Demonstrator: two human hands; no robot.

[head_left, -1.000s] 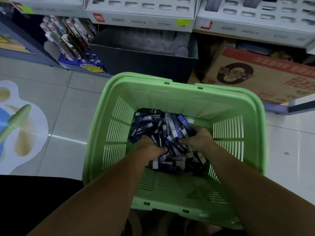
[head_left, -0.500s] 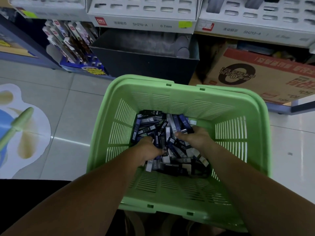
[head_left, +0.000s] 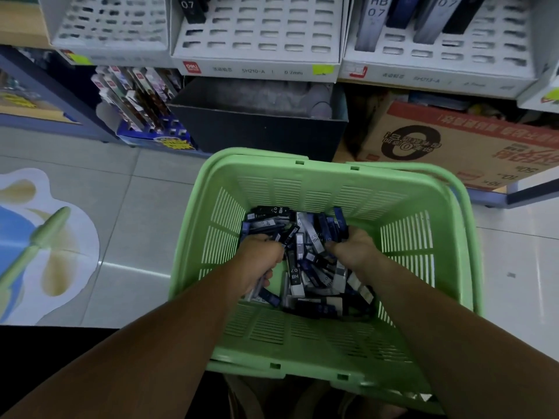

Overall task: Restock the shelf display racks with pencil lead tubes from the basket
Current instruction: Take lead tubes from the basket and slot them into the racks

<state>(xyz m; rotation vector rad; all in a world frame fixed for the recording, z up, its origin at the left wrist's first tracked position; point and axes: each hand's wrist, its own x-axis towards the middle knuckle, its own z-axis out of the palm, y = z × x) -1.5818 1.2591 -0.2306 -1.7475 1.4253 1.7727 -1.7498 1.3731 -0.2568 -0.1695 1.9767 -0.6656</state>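
**Both hands deep in the basket**

We have both hands down in the green basket (head_left: 405, 237), in the lower middle of the frame, where the lead tubes (head_left: 305, 255) lie heaped on its floor. Our left hand (head_left: 260, 261) is curled round a few tubes, whose ends poke out below the fist. Our right hand (head_left: 354, 251) clutches a bunch at the heap's right side. The white racks (head_left: 260, 34) sit along the top edge, with a few tubes standing in them.
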